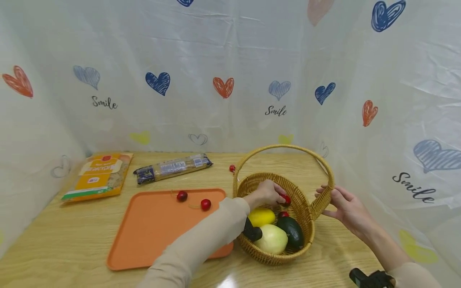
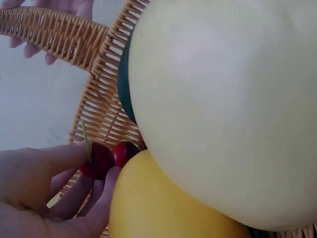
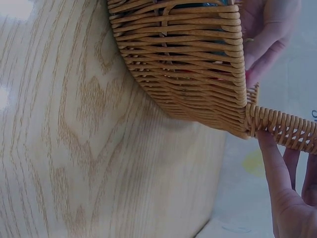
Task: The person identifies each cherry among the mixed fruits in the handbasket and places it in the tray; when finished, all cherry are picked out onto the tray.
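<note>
My left hand (image 1: 267, 193) reaches into the wicker basket (image 1: 248, 245) and pinches a red cherry (image 2: 97, 161) by its sides, its green stem sticking up. Another cherry (image 2: 124, 152) lies just beyond it. Also inside the basket are a yellow fruit (image 1: 261, 217), a large pale round fruit or vegetable (image 1: 272, 239) and a dark green oval one (image 1: 291, 232). On the basket's right side, my right hand (image 1: 349, 208) grips the lower part of the handle (image 1: 321, 203), thumb on one side and fingers on the other.
An orange tray (image 1: 144, 228) left of the basket bears two cherries (image 1: 205, 205). Behind it lie a long pasta packet (image 1: 173, 168) and an orange food bag (image 1: 99, 176). A small red item (image 1: 232, 168) sits behind the basket. A printed curtain (image 1: 230, 52) encloses the table.
</note>
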A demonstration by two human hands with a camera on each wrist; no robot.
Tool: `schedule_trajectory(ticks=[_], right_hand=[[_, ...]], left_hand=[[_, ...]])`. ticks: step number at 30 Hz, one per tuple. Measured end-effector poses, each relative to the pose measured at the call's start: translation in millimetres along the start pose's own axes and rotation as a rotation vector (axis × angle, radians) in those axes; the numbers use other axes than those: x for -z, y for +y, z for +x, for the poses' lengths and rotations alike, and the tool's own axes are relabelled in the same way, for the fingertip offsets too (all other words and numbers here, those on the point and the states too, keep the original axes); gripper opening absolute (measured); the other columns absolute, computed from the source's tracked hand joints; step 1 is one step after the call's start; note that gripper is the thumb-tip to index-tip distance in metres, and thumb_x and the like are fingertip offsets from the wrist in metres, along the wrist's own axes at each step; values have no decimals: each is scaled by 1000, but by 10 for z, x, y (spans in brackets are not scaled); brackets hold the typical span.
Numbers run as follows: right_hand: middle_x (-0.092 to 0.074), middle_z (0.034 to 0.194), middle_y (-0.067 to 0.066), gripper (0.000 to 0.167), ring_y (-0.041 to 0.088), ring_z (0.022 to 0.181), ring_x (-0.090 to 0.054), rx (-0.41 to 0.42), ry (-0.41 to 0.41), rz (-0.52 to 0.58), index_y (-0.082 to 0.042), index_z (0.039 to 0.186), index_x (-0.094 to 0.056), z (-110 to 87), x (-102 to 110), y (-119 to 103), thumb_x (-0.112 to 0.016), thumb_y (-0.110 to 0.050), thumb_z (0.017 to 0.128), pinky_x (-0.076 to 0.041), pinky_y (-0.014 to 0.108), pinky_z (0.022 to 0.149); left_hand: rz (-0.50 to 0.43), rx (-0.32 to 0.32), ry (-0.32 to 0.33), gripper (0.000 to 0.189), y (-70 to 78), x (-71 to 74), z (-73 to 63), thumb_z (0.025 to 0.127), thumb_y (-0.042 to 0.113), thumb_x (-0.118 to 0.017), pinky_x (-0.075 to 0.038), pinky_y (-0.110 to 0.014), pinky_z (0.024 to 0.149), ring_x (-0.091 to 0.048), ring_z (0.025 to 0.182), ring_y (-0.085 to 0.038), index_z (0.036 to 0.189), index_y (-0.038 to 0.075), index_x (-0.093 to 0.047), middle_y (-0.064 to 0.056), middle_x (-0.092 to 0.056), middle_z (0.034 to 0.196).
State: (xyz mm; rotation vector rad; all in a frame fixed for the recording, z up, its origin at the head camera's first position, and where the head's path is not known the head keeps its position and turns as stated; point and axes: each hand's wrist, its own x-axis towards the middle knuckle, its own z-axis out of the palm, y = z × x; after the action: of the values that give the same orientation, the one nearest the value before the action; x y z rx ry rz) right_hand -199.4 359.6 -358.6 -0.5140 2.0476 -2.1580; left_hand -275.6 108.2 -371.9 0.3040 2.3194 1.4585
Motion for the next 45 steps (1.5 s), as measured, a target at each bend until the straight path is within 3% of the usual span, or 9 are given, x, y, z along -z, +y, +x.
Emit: schedule_trajectory(ticks=[12,20,25,32,37,41,45], right_hand=[[-70,124,-9,37,5,118,-64,-2,-12,17,-26,127,-69,-8,8,30,-36,-17,114,-61,33,87],[-70,125,-8,37,4,119,-64,-2,-20,14,-26,129,-68,-2,12,33,-35,-17,114,-61,33,87],[-70,125,-9,38,5,119,-64,7,-36,21,-25,129,-68,1,19,33,-35,-16,114,-62,34,88],[-71,126,-8,39,5,119,-64,23,-58,41,-24,130,-68,-15,32,23,-34,-15,114,-62,34,88],[-71,125,-7,39,6,119,-64,25,-66,59,-23,130,-69,-18,33,19,-34,-15,114,-62,35,88],[-71,125,-6,39,6,119,-64,26,-58,56,-22,130,-69,-15,32,25,-34,-14,114,-62,35,88],[-70,125,-6,39,6,119,-64,26,-59,55,-22,130,-69,-2,29,24,-34,-13,114,-62,35,88]], left_hand=[[-62,-40,-75,24,-10,54,-147,93,2,-76,-62,-39,89,-75,103,-33,117,3,-79,-11,-76,112],[-82,-76,-106,25,-90,185,-301,94,6,-76,-63,-29,78,-76,101,-32,119,5,-78,-9,-76,111],[-81,-99,-140,25,-108,245,-447,94,7,-77,-62,-28,77,-77,96,-28,118,6,-79,-7,-76,117],[-209,-113,-212,28,-81,311,-652,95,2,-74,-62,-36,88,-75,105,-35,123,2,-76,-10,-71,126],[-246,-120,-255,29,-85,395,-788,96,2,-73,-62,-38,90,-75,106,-33,124,2,-75,-7,-73,120],[-253,-122,-271,29,-163,489,-927,96,3,-73,-61,-41,94,-76,97,-24,125,3,-75,-5,-76,111],[-272,-110,-280,30,-304,626,-1092,97,2,-72,-60,-42,95,-75,92,-15,126,0,-73,-9,-76,113]])
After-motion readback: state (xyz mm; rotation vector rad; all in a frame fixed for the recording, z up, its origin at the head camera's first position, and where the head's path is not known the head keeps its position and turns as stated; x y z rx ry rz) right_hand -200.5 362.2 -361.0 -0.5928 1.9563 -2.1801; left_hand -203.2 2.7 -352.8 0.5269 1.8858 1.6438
